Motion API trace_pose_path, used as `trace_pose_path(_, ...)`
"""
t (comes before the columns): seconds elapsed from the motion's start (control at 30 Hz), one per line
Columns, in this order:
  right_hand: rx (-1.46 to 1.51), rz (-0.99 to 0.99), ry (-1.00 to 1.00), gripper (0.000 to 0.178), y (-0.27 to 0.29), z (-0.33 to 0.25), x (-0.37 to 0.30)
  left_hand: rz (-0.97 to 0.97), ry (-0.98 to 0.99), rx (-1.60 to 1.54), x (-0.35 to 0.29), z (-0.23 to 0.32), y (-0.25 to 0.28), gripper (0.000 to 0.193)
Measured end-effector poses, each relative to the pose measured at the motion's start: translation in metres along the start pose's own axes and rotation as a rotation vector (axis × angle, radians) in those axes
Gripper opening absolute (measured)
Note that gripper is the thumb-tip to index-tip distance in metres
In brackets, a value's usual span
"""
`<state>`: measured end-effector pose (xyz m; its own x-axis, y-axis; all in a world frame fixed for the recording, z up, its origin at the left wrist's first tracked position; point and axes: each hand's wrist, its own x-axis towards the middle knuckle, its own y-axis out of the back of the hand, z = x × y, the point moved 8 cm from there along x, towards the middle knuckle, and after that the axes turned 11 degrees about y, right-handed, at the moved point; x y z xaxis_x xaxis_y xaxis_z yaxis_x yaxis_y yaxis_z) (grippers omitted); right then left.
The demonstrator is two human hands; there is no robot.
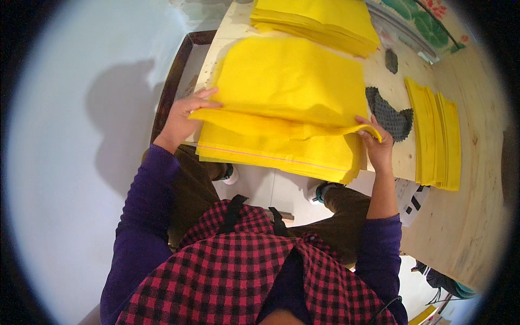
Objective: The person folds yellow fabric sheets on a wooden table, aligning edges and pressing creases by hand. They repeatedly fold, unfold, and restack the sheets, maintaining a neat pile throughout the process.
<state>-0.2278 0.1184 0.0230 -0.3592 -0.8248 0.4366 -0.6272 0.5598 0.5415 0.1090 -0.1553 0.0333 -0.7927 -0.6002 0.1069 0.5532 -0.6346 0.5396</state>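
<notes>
A stack of yellow fabric sheets (281,73) lies in front of me, its near side hanging at the table's front edge. Both my hands hold a raised fold of the top yellow sheet (287,126), one at each end. My left hand (187,115) pinches the fold's left end between thumb and fingers, some fingers stretched out over the stack. At the right end my right hand (376,142) grips the curled edge, thumb and fingers closed round it. Below the fold, a thin pinkish line (276,158) runs along the stack's near border.
Another yellow stack (319,19) lies at the far side of the wooden table (401,65). Dark grey textured cloth (391,115) and a smaller grey scrap (391,61) lie to the right. Beyond them are narrow folded yellow pieces (433,135). A white wall (65,162) stands at the left.
</notes>
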Motion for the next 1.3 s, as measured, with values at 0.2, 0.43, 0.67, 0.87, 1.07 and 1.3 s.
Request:
trace_pose_path(0.2, 0.13, 0.025, -0.417, 0.024, -0.008, 0.023, -0.007, -0.026, 0.423, -0.312, 0.011, -0.031, -0.004, 0.025)
trace_pose_path(0.43, 0.234, 0.068, -0.439, 0.027, -0.007, 0.025, -0.006, 0.086, 0.365, -0.468, 0.016, -0.042, -0.005, 0.024)
trace_pose_path(0.67, 0.205, 0.13, -0.472, 0.031, -0.007, 0.026, -0.001, 0.242, 0.33, -0.551, 0.019, -0.042, -0.011, 0.026)
trace_pose_path(0.87, 0.266, 0.231, -0.523, 0.028, -0.009, 0.036, -0.006, 0.294, 0.388, -0.444, 0.01, -0.045, -0.014, 0.025)
trace_pose_path(1.07, 0.186, 0.178, -0.545, 0.025, -0.012, 0.04, -0.006, 0.23, 0.527, -0.475, 0.004, -0.052, -0.025, 0.026)
trace_pose_path(1.3, 0.226, 0.274, -0.505, 0.024, -0.002, 0.029, -0.002, 0.213, 0.568, -0.555, 0.007, -0.057, -0.027, 0.025)
